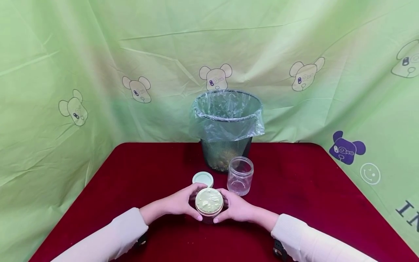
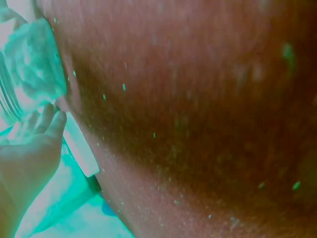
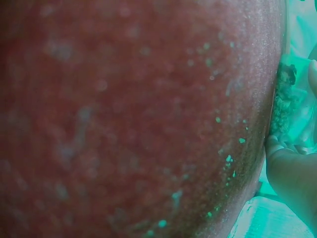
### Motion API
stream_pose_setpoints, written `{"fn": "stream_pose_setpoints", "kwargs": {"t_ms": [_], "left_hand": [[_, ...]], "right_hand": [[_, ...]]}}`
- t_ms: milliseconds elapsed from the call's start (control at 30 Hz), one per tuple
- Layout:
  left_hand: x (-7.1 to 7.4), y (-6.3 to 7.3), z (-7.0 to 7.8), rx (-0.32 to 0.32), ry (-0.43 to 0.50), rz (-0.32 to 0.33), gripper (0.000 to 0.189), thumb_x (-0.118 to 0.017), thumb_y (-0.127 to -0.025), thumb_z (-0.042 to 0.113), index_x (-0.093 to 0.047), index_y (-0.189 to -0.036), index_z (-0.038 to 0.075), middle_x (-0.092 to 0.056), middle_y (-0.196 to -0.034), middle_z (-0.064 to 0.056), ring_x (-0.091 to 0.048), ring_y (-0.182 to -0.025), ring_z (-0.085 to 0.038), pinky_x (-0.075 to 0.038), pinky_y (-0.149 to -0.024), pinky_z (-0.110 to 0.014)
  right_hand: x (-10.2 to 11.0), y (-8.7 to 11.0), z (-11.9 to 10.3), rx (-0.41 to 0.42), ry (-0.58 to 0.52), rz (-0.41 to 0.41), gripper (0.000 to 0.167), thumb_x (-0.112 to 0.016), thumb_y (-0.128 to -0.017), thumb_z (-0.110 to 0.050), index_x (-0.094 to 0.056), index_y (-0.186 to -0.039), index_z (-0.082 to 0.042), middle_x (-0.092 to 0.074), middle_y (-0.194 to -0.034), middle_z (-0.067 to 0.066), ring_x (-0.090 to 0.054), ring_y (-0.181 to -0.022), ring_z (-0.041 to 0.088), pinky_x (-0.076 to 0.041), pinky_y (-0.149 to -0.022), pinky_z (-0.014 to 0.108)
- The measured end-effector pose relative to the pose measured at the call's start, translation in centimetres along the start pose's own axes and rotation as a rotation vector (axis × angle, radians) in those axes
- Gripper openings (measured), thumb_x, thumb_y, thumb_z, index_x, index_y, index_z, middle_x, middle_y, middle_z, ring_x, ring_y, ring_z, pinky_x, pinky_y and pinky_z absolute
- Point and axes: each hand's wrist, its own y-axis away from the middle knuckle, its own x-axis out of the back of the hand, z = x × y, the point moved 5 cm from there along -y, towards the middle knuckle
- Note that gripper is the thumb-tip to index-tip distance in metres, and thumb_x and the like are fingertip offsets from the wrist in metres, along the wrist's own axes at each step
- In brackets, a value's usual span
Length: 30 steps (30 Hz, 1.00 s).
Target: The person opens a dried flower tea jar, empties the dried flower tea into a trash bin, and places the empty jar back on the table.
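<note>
A round jar (image 1: 209,201) shows a pale yellow-green, lumpy surface filling its mouth. It stands low over the red cloth, in front of me. My left hand (image 1: 179,201) grips its left side, and my right hand (image 1: 238,206) grips its right side, with both thumbs toward me at the front. The far fingers are partly hidden behind the jar. A pale green round lid (image 1: 203,178) lies just beyond it, close to my left fingertips. A clear glass jar (image 1: 240,176) without a lid stands behind my right hand.
A dark mesh waste bin (image 1: 226,145) lined with a clear plastic bag stands at the back of the red-covered table (image 1: 157,163). Small pale specks dot the cloth in both wrist views. Green printed curtain (image 1: 163,43) surrounds the table.
</note>
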Motion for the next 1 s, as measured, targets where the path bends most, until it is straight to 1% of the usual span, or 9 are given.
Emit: {"fn": "stream_pose_setpoints", "kwargs": {"t_ms": [100,167,267,400,467,567,733,900,1000], "left_hand": [[0.2,-0.3,-0.2,-0.022,-0.004,-0.050,0.083,-0.085,-0.071,0.001,-0.036,-0.139,0.000,-0.056,-0.130,-0.007,-0.052,-0.122,-0.016,-0.039,-0.102,-0.026],[0.2,-0.4,-0.2,-0.037,-0.011,-0.071,0.081,-0.085,-0.071,0.002,-0.038,-0.138,0.000,-0.057,-0.128,-0.007,-0.053,-0.121,-0.016,-0.038,-0.102,-0.027],[0.2,-0.5,-0.1,-0.041,-0.018,-0.075,0.080,-0.085,-0.071,0.002,-0.040,-0.136,0.000,-0.057,-0.127,-0.006,-0.052,-0.120,-0.014,-0.038,-0.103,-0.026],[0.1,-0.4,0.1,-0.036,-0.024,-0.050,0.078,-0.086,-0.070,0.002,-0.041,-0.134,-0.001,-0.057,-0.126,-0.005,-0.053,-0.120,-0.014,-0.038,-0.103,-0.026],[0.0,-0.3,0.2,-0.028,-0.033,-0.026,0.078,-0.086,-0.070,0.003,-0.042,-0.134,0.000,-0.057,-0.125,-0.005,-0.053,-0.119,-0.014,-0.038,-0.102,-0.026],[-0.2,-0.1,0.3,-0.009,-0.049,0.028,0.078,-0.087,-0.069,0.004,-0.042,-0.132,0.001,-0.057,-0.124,-0.004,-0.053,-0.118,-0.015,-0.038,-0.101,-0.026],[-0.7,0.4,0.2,0.029,-0.127,0.140,0.080,-0.090,-0.067,0.013,-0.044,-0.131,0.003,-0.058,-0.122,-0.002,-0.054,-0.117,-0.014,-0.040,-0.100,-0.027],[-1.1,0.9,0.5,0.041,-0.192,0.236,0.080,-0.092,-0.065,0.020,-0.046,-0.129,0.007,-0.060,-0.120,-0.001,-0.057,-0.114,-0.014,-0.043,-0.098,-0.029],[-1.4,1.1,0.5,0.051,-0.255,0.293,0.081,-0.092,-0.063,0.026,-0.047,-0.127,0.008,-0.060,-0.119,0.000,-0.058,-0.111,-0.015,-0.045,-0.095,-0.031]], "right_hand": [[-0.1,0.0,0.0,0.004,0.009,0.000,0.077,-0.084,-0.071,0.000,-0.042,-0.135,0.005,-0.058,-0.125,0.010,-0.054,-0.120,0.023,-0.043,-0.096,0.023],[-0.1,0.0,0.0,0.002,0.017,0.001,0.077,-0.085,-0.070,-0.001,-0.042,-0.135,0.005,-0.058,-0.125,0.010,-0.054,-0.120,0.022,-0.043,-0.096,0.023],[-0.1,0.1,0.0,-0.005,0.015,0.000,0.077,-0.084,-0.071,-0.001,-0.042,-0.135,0.004,-0.058,-0.125,0.009,-0.054,-0.120,0.022,-0.043,-0.096,0.023],[-0.1,0.1,0.0,-0.007,0.010,0.002,0.077,-0.084,-0.071,0.000,-0.042,-0.135,0.004,-0.058,-0.124,0.009,-0.054,-0.120,0.022,-0.044,-0.096,0.023],[-0.1,0.1,0.0,-0.005,0.017,0.005,0.076,-0.085,-0.071,-0.001,-0.043,-0.134,0.003,-0.058,-0.124,0.009,-0.054,-0.120,0.022,-0.043,-0.096,0.023],[0.0,0.1,0.0,-0.003,0.024,0.005,0.077,-0.085,-0.070,-0.001,-0.043,-0.135,0.003,-0.058,-0.124,0.009,-0.054,-0.120,0.022,-0.043,-0.096,0.023],[0.0,0.1,-0.1,-0.005,0.028,0.005,0.077,-0.084,-0.071,-0.001,-0.042,-0.135,0.004,-0.058,-0.125,0.009,-0.054,-0.120,0.024,-0.043,-0.096,0.023],[0.1,0.2,-0.2,0.001,0.025,-0.002,0.077,-0.084,-0.071,0.000,-0.041,-0.135,0.004,-0.058,-0.125,0.011,-0.053,-0.121,0.025,-0.043,-0.096,0.023],[0.1,0.2,-0.3,0.010,0.029,-0.005,0.077,-0.083,-0.072,-0.001,-0.041,-0.135,0.005,-0.058,-0.126,0.012,-0.053,-0.121,0.025,-0.043,-0.097,0.024]]}}
